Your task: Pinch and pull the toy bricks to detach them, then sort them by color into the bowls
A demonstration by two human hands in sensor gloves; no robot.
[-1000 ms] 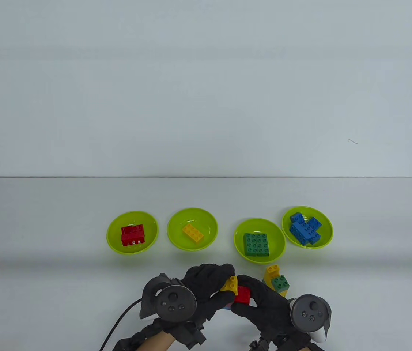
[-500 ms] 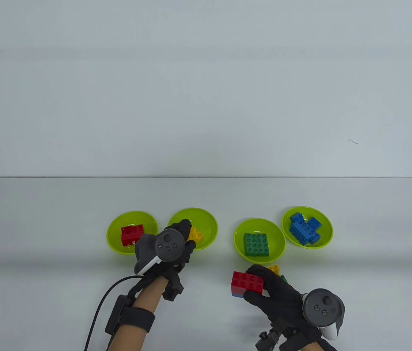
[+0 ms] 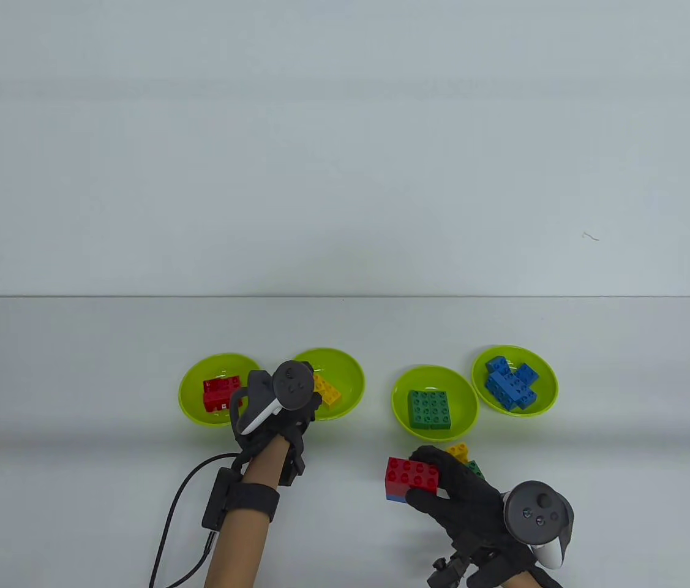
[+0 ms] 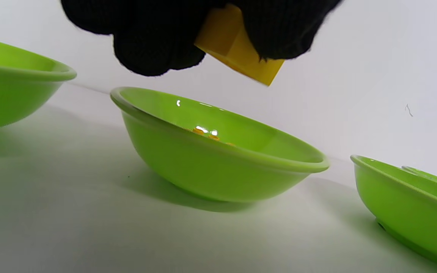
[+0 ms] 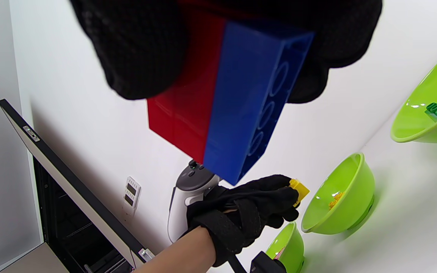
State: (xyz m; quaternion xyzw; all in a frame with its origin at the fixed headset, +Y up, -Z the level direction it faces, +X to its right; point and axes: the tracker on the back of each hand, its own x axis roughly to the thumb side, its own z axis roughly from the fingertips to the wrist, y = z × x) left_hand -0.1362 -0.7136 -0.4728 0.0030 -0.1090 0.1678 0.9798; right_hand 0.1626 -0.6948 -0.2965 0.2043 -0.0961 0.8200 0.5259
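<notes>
My left hand (image 3: 296, 398) hovers over the near left rim of the yellow bowl (image 3: 351, 373) and pinches a small yellow brick (image 4: 237, 45) just above the bowl (image 4: 218, 163). One yellow brick (image 3: 327, 391) lies inside. My right hand (image 3: 461, 496) grips a red brick (image 3: 412, 473) stacked on a blue brick (image 5: 252, 106), held near the table's front. Behind that hand sits a small yellow and green cluster (image 3: 461, 453), partly hidden.
Four lime bowls stand in a row: the red one (image 3: 195, 392), the yellow one, the green one (image 3: 403, 392) and the blue one (image 3: 543, 373), each with bricks of its colour. A black cable (image 3: 167, 527) trails from my left wrist.
The yellow brick came off the red and blue stack. My left hand carried it up and left to the yellow bowl, while my right hand kept the stack.
</notes>
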